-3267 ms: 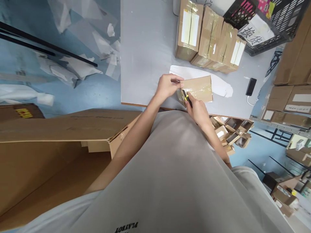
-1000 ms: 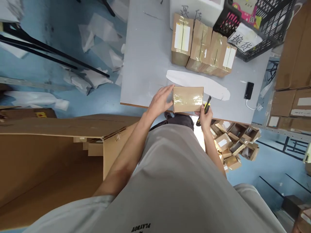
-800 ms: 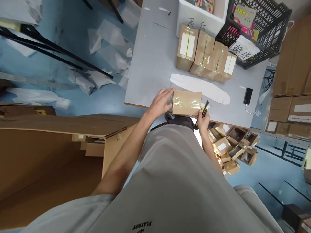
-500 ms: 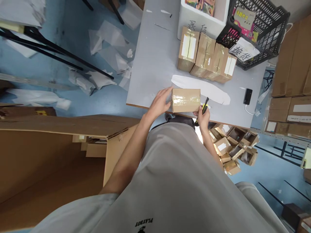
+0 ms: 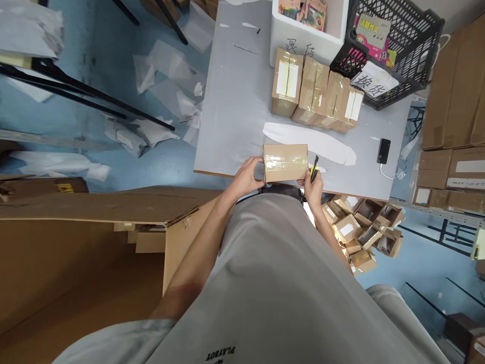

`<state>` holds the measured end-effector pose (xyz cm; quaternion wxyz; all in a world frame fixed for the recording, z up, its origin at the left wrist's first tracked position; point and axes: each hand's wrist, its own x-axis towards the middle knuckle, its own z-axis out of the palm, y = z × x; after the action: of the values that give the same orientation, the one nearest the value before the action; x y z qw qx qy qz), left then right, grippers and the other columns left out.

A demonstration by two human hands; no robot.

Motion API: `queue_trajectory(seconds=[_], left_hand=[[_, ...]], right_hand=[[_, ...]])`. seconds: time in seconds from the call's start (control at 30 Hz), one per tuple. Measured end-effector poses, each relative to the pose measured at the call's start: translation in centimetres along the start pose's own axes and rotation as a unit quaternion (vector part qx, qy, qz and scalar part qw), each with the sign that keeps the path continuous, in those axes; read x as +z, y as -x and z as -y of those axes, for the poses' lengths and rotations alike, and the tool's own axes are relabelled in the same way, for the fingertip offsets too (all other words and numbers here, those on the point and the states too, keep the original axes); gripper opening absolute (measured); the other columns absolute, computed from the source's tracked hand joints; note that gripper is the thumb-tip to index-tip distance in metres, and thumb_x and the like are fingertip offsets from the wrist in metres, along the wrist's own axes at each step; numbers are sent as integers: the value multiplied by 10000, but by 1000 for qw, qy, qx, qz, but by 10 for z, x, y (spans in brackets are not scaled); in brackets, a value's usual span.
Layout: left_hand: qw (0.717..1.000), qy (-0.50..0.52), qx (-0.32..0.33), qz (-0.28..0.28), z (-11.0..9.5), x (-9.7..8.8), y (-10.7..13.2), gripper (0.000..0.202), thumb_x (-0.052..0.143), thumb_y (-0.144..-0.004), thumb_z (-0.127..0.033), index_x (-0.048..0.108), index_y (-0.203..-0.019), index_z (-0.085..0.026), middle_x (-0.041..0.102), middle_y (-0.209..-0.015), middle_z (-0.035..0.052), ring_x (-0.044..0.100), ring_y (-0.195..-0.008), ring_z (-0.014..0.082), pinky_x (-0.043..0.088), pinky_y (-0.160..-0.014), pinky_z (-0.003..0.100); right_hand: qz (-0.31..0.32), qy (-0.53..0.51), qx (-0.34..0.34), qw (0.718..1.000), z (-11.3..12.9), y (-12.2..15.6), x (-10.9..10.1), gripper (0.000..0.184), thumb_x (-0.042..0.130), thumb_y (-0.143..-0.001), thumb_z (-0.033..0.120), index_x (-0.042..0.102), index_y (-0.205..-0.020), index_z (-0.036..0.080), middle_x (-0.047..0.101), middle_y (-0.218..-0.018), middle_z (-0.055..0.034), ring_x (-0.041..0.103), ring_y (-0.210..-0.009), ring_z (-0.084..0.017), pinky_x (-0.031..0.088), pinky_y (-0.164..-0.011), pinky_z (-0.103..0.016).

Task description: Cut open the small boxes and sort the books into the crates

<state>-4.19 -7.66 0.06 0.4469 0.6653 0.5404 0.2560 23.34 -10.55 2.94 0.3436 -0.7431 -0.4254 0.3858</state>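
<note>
A small taped cardboard box (image 5: 285,162) lies at the near edge of the grey table (image 5: 235,101). My left hand (image 5: 248,175) grips its left end with curled fingers. At the box's right end my right hand (image 5: 312,184) is closed round a black and yellow utility knife (image 5: 314,168), whose tip points away from me beside the box.
A row of taped boxes (image 5: 314,96) stands further back, before a white bin (image 5: 306,25) and a black crate (image 5: 394,45). A phone (image 5: 383,150) lies at the right. A large open carton (image 5: 94,237) sits left of me; small boxes (image 5: 356,232) lie on the floor.
Earlier the knife was at the box's near left end. The box has since been turned and drawn to the table edge; my left hand has gone from flat to gripping.
</note>
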Motion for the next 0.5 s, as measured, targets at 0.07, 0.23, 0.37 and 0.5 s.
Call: queue_trajectory(seconds=[0.07, 0.23, 0.37, 0.5], left_hand=[[1000, -2, 5, 15, -3, -2, 0, 641, 889, -770, -228, 628, -1355, -254, 684, -1513, 115, 654, -1445, 371, 553, -1227, 504], [1000, 3, -13, 14, 1, -4, 0, 658, 998, -735, -406, 651, -1278, -275, 704, -1495, 81, 667, -1419, 350, 570, -1180, 450], [1000, -6, -15, -1, 12, -4, -4, 701, 1061, -662, -551, 649, -1165, -289, 737, -1399, 71, 696, -1340, 355, 591, -1123, 448], [1000, -17, -20, -6, 20, -4, -3, 736, 1042, -653, -687, 595, -1081, -289, 739, -1408, 83, 712, -1316, 365, 600, -1111, 471]], right_hand=[[1, 2, -3, 1000, 1, 1, 0, 511, 517, -1067, 785, 547, -1127, 278, 769, -785, -4, 819, -703, -254, 690, -764, -400], [8, 11, 0, 1000, 0, 1, -2, 485, 522, -1094, 762, 554, -1135, 280, 777, -773, 5, 840, -733, -265, 691, -783, -405], [21, 17, 3, 1000, -1, -1, -4, 444, 521, -1114, 724, 561, -1139, 283, 784, -787, 3, 834, -736, -253, 691, -793, -398], [20, 19, -1, 1000, -2, -2, -1, 444, 500, -1121, 726, 556, -1140, 286, 771, -765, 9, 822, -725, -251, 682, -803, -394]])
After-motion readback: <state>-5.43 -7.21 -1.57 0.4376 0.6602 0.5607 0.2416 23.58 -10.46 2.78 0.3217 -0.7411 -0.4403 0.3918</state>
